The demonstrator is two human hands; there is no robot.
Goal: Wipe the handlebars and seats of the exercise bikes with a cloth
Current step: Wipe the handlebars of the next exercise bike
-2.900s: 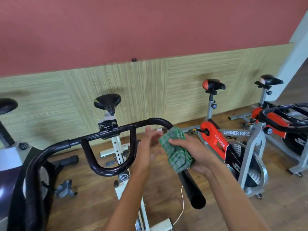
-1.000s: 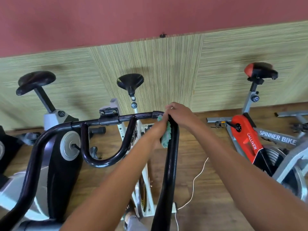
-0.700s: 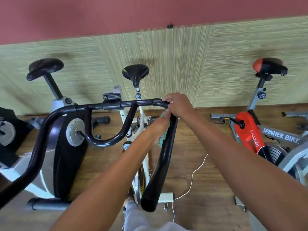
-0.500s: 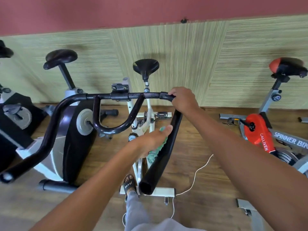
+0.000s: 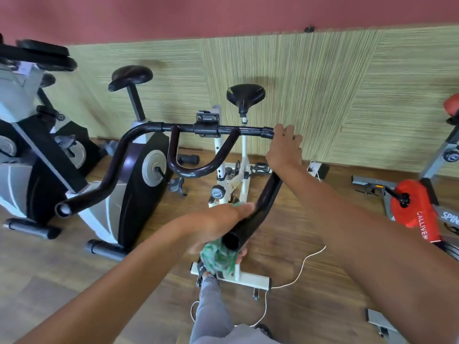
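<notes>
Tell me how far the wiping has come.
In hand: the left hand presses the green cloth at the open end of the handlebar's right grip; the right hand steadies its bend. Left: the left grip, this bike's seat, the other bikes.

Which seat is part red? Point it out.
The seat at the far right edge, on the red-framed bike. The other seats are all black.

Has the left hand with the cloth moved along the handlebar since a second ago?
Yes. The left hand slid the green cloth from the bend under the right hand to the handlebar open end.
</notes>
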